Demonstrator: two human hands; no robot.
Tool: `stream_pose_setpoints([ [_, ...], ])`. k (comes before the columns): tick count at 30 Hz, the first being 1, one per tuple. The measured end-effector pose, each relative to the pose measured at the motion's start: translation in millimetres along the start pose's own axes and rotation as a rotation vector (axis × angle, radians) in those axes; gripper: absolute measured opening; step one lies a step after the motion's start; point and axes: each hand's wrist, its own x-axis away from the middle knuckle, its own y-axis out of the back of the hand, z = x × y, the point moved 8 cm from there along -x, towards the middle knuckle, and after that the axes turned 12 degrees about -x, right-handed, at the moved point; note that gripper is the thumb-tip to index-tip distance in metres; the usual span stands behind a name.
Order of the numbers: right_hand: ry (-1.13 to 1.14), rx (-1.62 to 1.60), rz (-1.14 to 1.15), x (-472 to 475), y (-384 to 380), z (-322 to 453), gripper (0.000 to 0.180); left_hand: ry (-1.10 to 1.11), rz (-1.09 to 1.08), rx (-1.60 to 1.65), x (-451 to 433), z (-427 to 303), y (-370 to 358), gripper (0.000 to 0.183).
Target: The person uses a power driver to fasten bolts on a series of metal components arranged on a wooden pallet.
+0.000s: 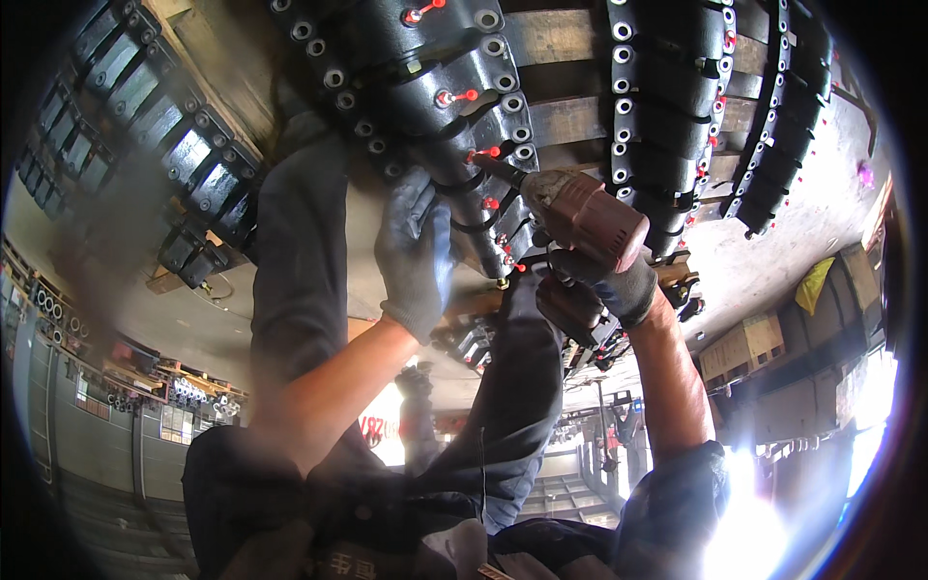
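My gloved right hand (605,286) grips a worn red cordless power tool (587,217), its nose pointing up and left at a red-capped fitting (483,154) on a black metal part. Whether the nose touches the fitting cannot be told. My gloved left hand (417,246) rests at the left side of the row of black metal parts (435,130), its fingers together near the flange; whether something small is under them is hidden. More red-capped fittings (491,204) sit along the row, and metal-ringed holes line both flanges.
Further rows of black parts (660,109) lie on wooden beams (562,119) to the right, and others (196,159) at the left. My legs stand close to the near row. A wooden crate (743,348) and a yellow bag (814,286) are at the right.
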Motion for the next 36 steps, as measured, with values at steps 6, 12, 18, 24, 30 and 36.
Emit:
stream_pose_setpoints([
  [6, -0.217, -0.252, 0.076, -8, 6, -19, 0.038, 0.074, 0.021, 0.052, -1, -11, -6, 0.04],
  [12, -0.308, -0.339, -0.017, -31, 20, 14, 0.037, 0.092, 0.02, -0.046, -6, -5, -2, 0.04],
  [18, -0.433, -0.443, -0.052, -22, 18, -10, 0.04, 0.217, 0.028, 0.024, -8, -1, -5, 0.04],
  [24, -0.576, -0.76, -0.052, -13, 5, -12, 0.041, 0.236, -0.004, 0.041, -12, 16, -3, 0.04],
  [30, -0.495, -0.497, -0.131, -16, 16, -14, 0.04, 0.272, 0.025, 0.06, -14, 20, -5, 0.041],
  [36, -0.683, -0.605, -0.13, -14, 9, -11, 0.038, 0.323, 0.039, 0.089, -14, 18, -4, 0.041],
])
